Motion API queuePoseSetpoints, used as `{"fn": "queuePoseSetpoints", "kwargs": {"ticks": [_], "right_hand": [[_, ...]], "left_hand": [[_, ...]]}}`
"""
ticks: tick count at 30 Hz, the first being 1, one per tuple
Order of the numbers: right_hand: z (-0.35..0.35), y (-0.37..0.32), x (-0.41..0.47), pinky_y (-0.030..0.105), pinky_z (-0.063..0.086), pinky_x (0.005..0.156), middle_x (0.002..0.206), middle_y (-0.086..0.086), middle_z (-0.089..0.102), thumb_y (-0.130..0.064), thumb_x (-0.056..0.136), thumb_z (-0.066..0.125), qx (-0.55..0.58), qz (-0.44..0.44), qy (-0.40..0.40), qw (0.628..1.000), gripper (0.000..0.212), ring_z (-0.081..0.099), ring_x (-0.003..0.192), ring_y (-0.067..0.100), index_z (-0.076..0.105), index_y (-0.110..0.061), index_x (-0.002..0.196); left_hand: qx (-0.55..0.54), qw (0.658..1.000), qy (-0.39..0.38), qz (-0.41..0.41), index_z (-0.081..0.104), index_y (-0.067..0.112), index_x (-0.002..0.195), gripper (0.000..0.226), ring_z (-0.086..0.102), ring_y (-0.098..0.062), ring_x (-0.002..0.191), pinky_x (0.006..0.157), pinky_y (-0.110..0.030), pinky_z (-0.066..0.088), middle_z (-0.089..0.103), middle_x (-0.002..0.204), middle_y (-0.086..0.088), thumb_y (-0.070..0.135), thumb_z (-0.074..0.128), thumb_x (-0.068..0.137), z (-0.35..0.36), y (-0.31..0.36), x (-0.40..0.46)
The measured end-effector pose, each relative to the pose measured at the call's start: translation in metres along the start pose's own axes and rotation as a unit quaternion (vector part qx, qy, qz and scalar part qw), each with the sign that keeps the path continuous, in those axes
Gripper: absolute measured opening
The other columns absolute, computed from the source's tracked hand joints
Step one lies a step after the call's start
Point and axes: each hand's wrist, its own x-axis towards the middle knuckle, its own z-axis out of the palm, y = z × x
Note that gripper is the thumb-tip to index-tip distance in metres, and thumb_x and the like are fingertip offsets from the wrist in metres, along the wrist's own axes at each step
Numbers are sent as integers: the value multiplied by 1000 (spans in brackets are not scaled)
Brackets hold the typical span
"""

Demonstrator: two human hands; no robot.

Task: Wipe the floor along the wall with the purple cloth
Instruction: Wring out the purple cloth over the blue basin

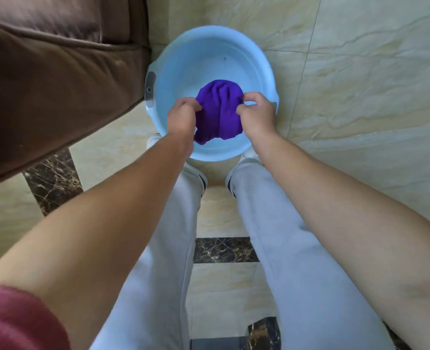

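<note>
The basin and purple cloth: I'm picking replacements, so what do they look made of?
Basin: probably plastic, smooth pale blue with a soft sheen and a moulded rim. Purple cloth: soft textile, perhaps microfibre, matte and bunched in folds between left hand and right hand.

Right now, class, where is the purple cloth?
In the head view, the bunched purple cloth is over the round light-blue plastic basin at centre frame, gripped between the left hand and right hand, right of the brown sofa.
</note>
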Motion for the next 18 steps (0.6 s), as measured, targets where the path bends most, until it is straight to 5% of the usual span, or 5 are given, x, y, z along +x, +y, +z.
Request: {"fn": "queuePoseSetpoints", "kwargs": {"ticks": [2, 6, 9, 13, 18], "right_hand": [[-14, -11, -36, 23, 47, 56, 76, -6, 63, -8, 81, 58, 50, 4, -19, 999, 23, 60, 68, 16, 66, -24, 96], [-57, -58, -116, 28, 43, 64, 78, 1, 62, -2, 82, 58, 172, 4, -45, 984, 21, 55, 67, 17, 69, -17, 92], [-92, -99, -169, 23, 41, 56, 62, -6, 63, 3, 82, 55, 227, -18, -48, 973, 26, 55, 56, 10, 69, -19, 78], [-137, -142, -231, 15, 39, 46, 57, -9, 64, 1, 82, 54, 279, -65, -42, 957, 25, 54, 48, 4, 70, -17, 82], [-177, -190, -308, 30, 57, 75, 95, 3, 73, -22, 86, 70, 306, -152, -78, 937, 12, 70, 86, 14, 67, -15, 97]], "left_hand": [[-21, 1000, -8, 8, 63, 24, 85, 3, 55, -23, 88, 77, -39, 43, 62, 90, 2, 23, 62, 82, -9, 6, -36], [-64, 996, -32, 59, 61, 21, 91, 27, 63, -20, 89, 78, -38, 50, 67, 97, -2, 39, 76, 77, -22, 37, -126], [-80, 990, -77, 91, 58, 20, 105, 45, 69, -23, 95, 80, -42, 56, 71, 108, -6, 38, 81, 70, -28, 65, -191], [-101, 977, -120, 146, 60, 20, 108, 39, 71, -29, 100, 83, -45, 58, 73, 112, -10, 23, 79, 74, -37, 92, -263], [-114, 951, -173, 228, 59, 16, 111, 34, 70, -23, 94, 79, -38, 55, 71, 105, -5, 15, 74, 81, -58, 116, -355]]}}
